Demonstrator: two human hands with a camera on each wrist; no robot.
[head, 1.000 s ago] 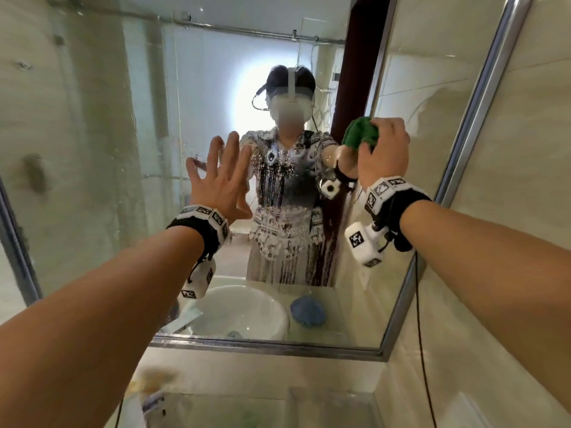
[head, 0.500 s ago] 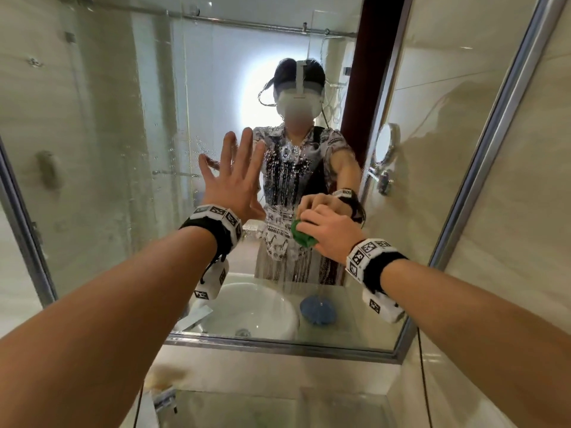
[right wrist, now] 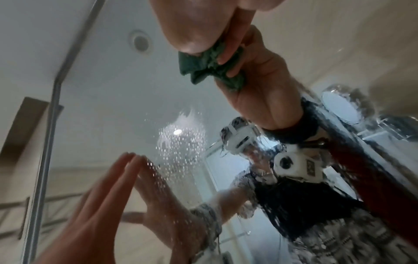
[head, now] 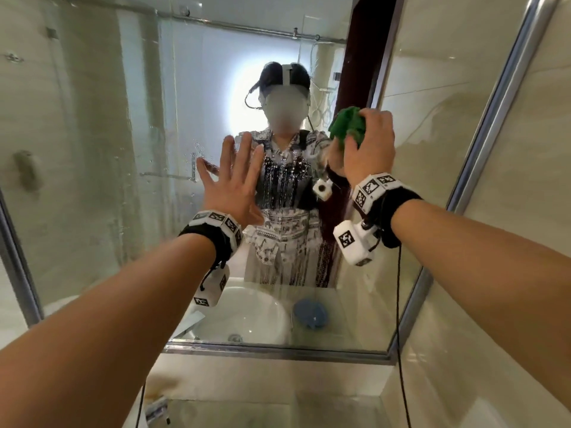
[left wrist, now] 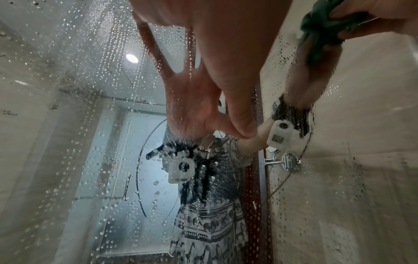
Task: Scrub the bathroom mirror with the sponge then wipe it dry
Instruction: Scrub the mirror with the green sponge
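The metal-framed mirror (head: 92,156) fills the head view, its glass wet with drops and streaks (left wrist: 108,71). My left hand (head: 234,177) lies flat against the glass near the middle, fingers straight and spread; in the left wrist view the palm (left wrist: 226,53) meets its own reflection. My right hand (head: 370,140) is higher and to the right, fingers curled round a crumpled green sponge (head: 347,125) that presses on the glass. The right wrist view shows the sponge (right wrist: 208,60) squeezed between thumb and fingers (right wrist: 199,23), and my left hand (right wrist: 90,223) below it.
The mirror's frame (head: 278,350) runs along the bottom and up the right side beside a tiled wall (head: 509,211). A white basin (head: 247,316) and a blue object (head: 310,313) appear as reflections. A black cable (head: 398,304) hangs from my right wrist. A glass shelf (head: 247,409) lies below.
My right hand swept the sponge down to the mirror's middle and then back up to the upper right. My left hand stayed flat on the glass.
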